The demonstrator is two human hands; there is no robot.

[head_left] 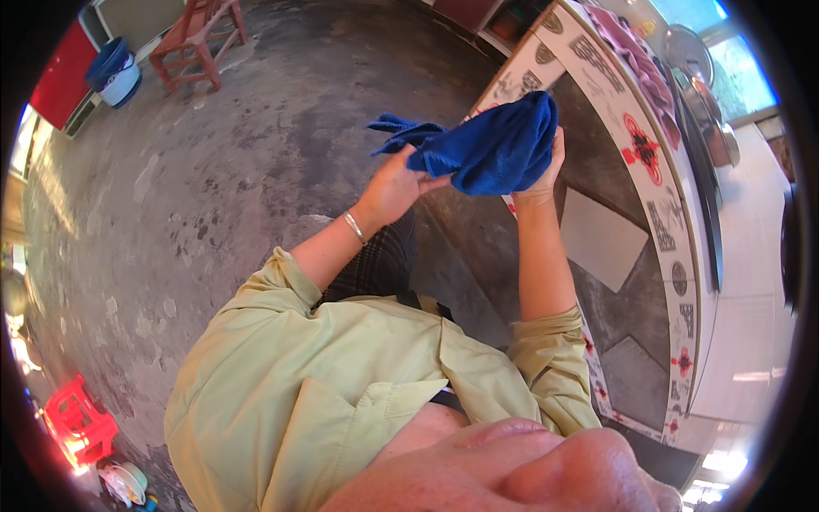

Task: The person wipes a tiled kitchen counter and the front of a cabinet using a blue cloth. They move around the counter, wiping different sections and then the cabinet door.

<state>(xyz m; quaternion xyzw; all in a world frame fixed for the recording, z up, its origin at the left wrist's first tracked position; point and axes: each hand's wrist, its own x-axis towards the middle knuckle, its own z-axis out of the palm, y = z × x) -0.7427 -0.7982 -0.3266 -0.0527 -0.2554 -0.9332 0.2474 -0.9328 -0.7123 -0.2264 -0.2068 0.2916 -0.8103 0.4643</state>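
A blue cloth [496, 150], which looks like a towel, is bunched up in front of me between both hands. My left hand [393, 189], with a silver bangle at its wrist, grips the cloth's left part. A loose end of cloth sticks out past its fingers. My right hand [544, 173] holds the other end from beneath and the right side; folds of cloth hide most of its fingers. The cloth is in the air, beside the tiled frame [640, 150] of a counter.
Pots and a lid [688, 54] stand on the counter at right, near a pink cloth [630, 57]. A reddish wooden chair [201, 48] and a blue bucket [115, 73] stand far left. A red plastic stool [77, 422] is low at left, with a basin [123, 481] by it.
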